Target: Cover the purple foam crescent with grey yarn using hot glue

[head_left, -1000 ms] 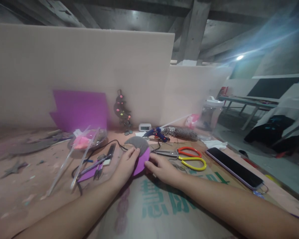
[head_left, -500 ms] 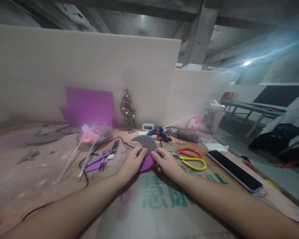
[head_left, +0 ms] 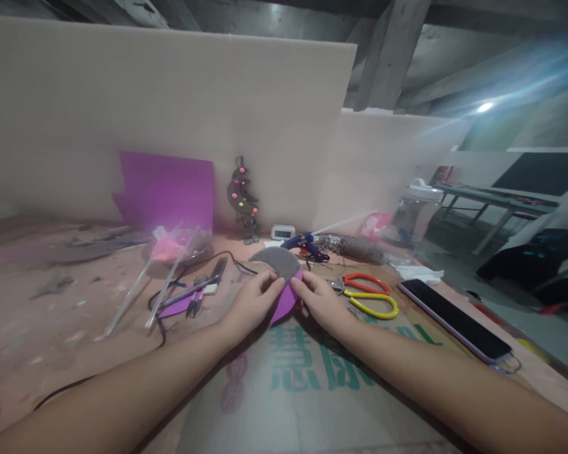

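Observation:
My left hand (head_left: 254, 301) and my right hand (head_left: 320, 304) meet over the middle of the table, thumbs and fingers closed on one piece between them. Its upper part is a grey felt crescent (head_left: 275, 257), and below it shows a purple felt piece (head_left: 284, 308). Both layers lie together under the fingertips, which partly hide the join. Just past the crescent is a blue glue gun (head_left: 299, 241) with a small red light. Right of my right hand lie pliers with red and yellow handles (head_left: 369, 296).
A decorated dark crescent ornament (head_left: 241, 195) and a purple sheet (head_left: 170, 189) stand against the back board. Clear sticks (head_left: 131, 295), a bowl with pink stuff (head_left: 170, 247) and cutting tools are on the left. A phone (head_left: 454, 318) and a clear bottle (head_left: 414, 214) stand at the right.
The view has tilted down slightly and shifted left. The crescent piece has turned a little in my fingers; both hands keep their grip on it.

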A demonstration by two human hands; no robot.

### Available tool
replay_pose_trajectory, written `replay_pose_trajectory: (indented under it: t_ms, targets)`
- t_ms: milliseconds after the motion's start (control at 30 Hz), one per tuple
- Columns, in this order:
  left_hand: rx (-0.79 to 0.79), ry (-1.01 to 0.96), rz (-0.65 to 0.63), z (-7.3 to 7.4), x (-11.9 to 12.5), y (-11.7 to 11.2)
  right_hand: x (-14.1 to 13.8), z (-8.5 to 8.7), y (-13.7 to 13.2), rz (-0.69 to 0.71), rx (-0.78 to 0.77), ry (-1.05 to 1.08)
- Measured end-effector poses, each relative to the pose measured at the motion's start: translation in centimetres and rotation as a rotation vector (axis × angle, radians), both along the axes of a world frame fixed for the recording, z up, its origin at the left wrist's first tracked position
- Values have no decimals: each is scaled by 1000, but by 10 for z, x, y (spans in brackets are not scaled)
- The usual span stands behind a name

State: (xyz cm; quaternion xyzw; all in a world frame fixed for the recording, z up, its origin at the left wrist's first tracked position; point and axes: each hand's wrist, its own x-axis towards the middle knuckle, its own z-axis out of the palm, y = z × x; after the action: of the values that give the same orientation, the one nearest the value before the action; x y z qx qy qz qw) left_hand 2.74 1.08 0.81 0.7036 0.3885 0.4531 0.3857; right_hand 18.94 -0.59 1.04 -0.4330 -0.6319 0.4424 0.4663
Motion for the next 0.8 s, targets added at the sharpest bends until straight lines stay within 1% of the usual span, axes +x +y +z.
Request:
replay_pose_trajectory:
  t_ms: [100, 267, 500, 633, 800]
  targets:
    - [14, 11, 3, -1, 0, 0, 0, 0, 0, -14, -9, 5]
    - [53, 52, -11, -1, -1, -1, 1, 1, 0, -45, 22, 13]
    - [43, 20, -38, -1, 0, -2, 1, 0, 0, -57, 3, 41]
    - [66, 83, 18, -2, 0, -2, 0, -1, 1, -32, -15, 14]
    - [94, 103, 15, -2, -1, -2, 1, -5, 3, -66, 49, -28]
